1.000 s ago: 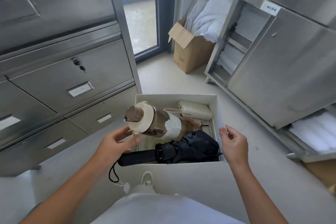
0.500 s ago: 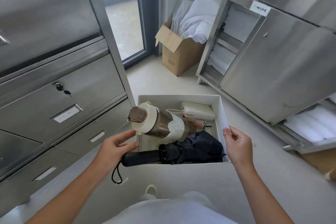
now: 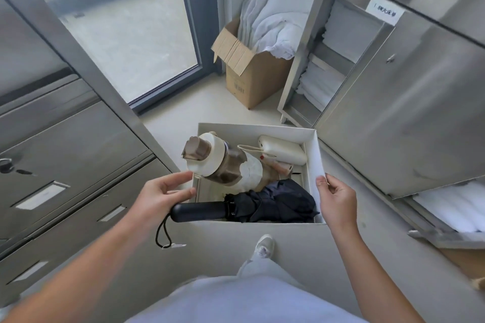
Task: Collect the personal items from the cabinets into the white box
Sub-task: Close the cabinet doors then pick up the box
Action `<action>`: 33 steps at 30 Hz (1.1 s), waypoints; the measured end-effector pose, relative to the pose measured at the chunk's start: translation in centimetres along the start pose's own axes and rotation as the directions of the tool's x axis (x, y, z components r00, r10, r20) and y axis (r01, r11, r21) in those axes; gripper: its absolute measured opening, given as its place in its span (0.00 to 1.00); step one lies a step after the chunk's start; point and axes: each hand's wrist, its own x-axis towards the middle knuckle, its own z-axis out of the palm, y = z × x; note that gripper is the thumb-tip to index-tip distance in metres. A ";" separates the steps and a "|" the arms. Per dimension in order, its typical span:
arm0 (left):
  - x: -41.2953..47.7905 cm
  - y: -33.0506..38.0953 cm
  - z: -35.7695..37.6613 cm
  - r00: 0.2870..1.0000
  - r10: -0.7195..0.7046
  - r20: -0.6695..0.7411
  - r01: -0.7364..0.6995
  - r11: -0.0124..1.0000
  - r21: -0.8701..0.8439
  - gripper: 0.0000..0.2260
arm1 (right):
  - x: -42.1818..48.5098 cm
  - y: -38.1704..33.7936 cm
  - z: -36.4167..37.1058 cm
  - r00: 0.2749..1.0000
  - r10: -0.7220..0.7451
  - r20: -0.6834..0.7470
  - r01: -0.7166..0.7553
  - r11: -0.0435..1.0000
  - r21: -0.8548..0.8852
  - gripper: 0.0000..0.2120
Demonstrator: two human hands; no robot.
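Note:
I carry the white box [image 3: 312, 155] above the floor, in front of my body. My left hand [image 3: 154, 199] pinches its left wall between thumb and fingers. My right hand [image 3: 338, 202] grips the right wall, thumb on the rim. Inside lie a brown bottle [image 3: 225, 165] with a cream lid, tilted left, a cream case [image 3: 283, 152] at the far side, and a folded black umbrella [image 3: 273, 203]. The umbrella's handle sticks out over the left wall above my left hand, and its strap hangs down.
A steel drawer cabinet [image 3: 78, 139] stands close on the left. A steel cabinet [image 3: 406, 113] with folded white linen on its shelves is on the right. Ahead is a cardboard box [image 3: 252, 78] of white linen beside a glass door [image 3: 126, 34]. My shoe [image 3: 265, 245] shows below.
The view has swung and the drawer cabinet has slid leftward in it. Both hands keep the same hold on the box, and its contents have not shifted.

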 end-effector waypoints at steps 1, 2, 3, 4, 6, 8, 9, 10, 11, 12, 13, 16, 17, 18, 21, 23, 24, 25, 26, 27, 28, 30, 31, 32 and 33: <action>1.1 0.6 0.5 1.000 0.000 -0.016 0.000 1.000 0.001 0.25 | 1.8 -0.5 -0.2 1.000 0.000 0.016 0.000 1.000 -0.005 0.25; 2.2 1.1 1.0 0.999 0.001 -0.033 -0.001 1.000 0.001 0.25 | 3.5 -1.1 -0.4 1.000 -0.003 0.030 0.002 1.000 0.003 0.24; 3.3 1.7 1.4 0.999 -0.003 -0.054 0.003 1.000 0.003 0.24 | 5.2 -1.7 -0.4 0.999 -0.007 0.044 0.007 1.000 0.014 0.25; 4.2 2.3 1.7 0.997 -0.004 -0.076 0.004 1.000 0.004 0.23 | 6.9 -2.3 -0.3 0.998 -0.015 0.057 0.014 1.000 0.021 0.25; 6.3 3.6 1.9 0.994 0.006 -0.113 -0.006 1.000 -0.004 0.20 | 10.2 -3.7 0.2 0.997 -0.030 0.076 0.027 0.999 0.040 0.25; 8.6 4.9 1.7 0.990 0.006 -0.138 -0.007 1.000 -0.007 0.19 | 13.5 -4.9 1.4 0.995 -0.040 0.093 0.036 0.998 0.051 0.25; 9.9 5.4 1.6 0.989 0.005 -0.149 -0.007 1.000 -0.012 0.18 | 15.1 -5.5 2.1 0.994 -0.045 0.104 0.040 0.998 0.048 0.25; 11.2 5.9 1.3 0.987 0.002 -0.163 -0.005 1.000 -0.020 0.17 | 16.7 -6.0 2.9 0.992 -0.050 0.117 0.045 0.998 0.045 0.25; 12.6 6.2 0.9 0.983 -0.004 -0.181 0.000 1.000 -0.027 0.17 | 18.3 -6.5 3.8 0.989 -0.056 0.133 0.051 0.998 0.045 0.26; 14.0 6.4 0.6 0.980 -0.013 -0.200 0.007 0.999 -0.033 0.16 | 19.8 -7.1 4.7 0.987 -0.064 0.147 0.057 0.997 0.050 0.26; 15.5 6.6 0.2 0.976 -0.021 -0.216 0.014 0.999 -0.037 0.16 | 21.3 -7.6 5.5 0.985 -0.073 0.159 0.065 0.996 0.053 0.25; 20.2 7.2 -1.3 0.971 -0.057 -0.233 0.046 0.997 -0.054 0.16 | 25.9 -9.2 8.5 0.978 -0.097 0.186 0.092 0.995 0.038 0.25; 21.8 7.7 -1.9 0.967 -0.072 -0.243 0.059 0.996 -0.062 0.16 | 27.5 -9.9 9.4 0.976 -0.100 0.195 0.096 0.995 0.031 0.25; 23.3 8.2 -2.4 0.964 -0.086 -0.252 0.072 0.995 -0.067 0.16 | 29.1 -10.6 10.3 0.973 -0.102 0.206 0.097 0.995 0.031 0.25; 27.8 10.2 -3.8 0.960 -0.109 -0.257 0.092 0.993 -0.079 0.16 | 33.6 -12.8 12.9 0.966 -0.112 0.234 0.106 0.994 0.034 0.26; 30.4 11.8 -4.8 0.955 -0.113 -0.275 0.093 0.992 -0.083 0.16 | 36.4 -14.5 14.5 0.963 -0.106 0.246 0.100 0.994 0.037 0.26; 31.7 12.5 -5.2 0.951 -0.116 -0.286 0.096 0.992 -0.082 0.16 | 37.8 -15.3 15.4 0.961 -0.098 0.257 0.090 0.995 0.042 0.25; 32.9 13.1 -5.7 0.946 -0.122 -0.301 0.100 0.991 -0.085 0.17 | 39.3 -16.0 16.2 0.959 -0.088 0.271 0.078 0.996 0.048 0.23; 34.1 13.5 -6.2 0.937 -0.131 -0.323 0.104 0.990 -0.099 0.17 | 40.9 -16.6 17.2 0.954 -0.083 0.289 0.070 0.996 0.053 0.19; 35.2 13.9 -6.7 0.928 -0.145 -0.342 0.109 0.987 -0.122 0.17 | 42.4 -17.3 18.3 0.948 -0.077 0.310 0.061 0.996 0.060 0.16; 36.3 14.1 -7.2 0.921 -0.155 -0.359 0.110 0.983 -0.144 0.16 | 43.9 -17.9 19.5 0.941 -0.071 0.330 0.052 0.996 0.067 0.14; 38.6 14.0 -8.0 0.904 -0.165 -0.395 0.106 0.980 -0.166 0.16 | 47.2 -19.1 22.0 0.920 -0.092 0.381 0.069 0.995 0.074 0.15; 39.6 14.0 -8.3 0.891 -0.179 -0.417 0.113 0.978 -0.178 0.16 | 48.8 -19.5 23.4 0.904 -0.113 0.412 0.095 0.993 0.065 0.18; 40.7 13.9 -8.5 0.877 -0.194 -0.439 0.117 0.974 -0.197 0.16 | 50.4 -19.9 24.7 0.886 -0.134 0.444 0.123 0.991 0.053 0.21; 41.9 13.7 -8.7 0.861 -0.203 -0.467 0.115 0.971 -0.212 0.16 | 52.0 -20.4 26.1 0.869 -0.145 0.472 0.142 0.989 0.041 0.22</action>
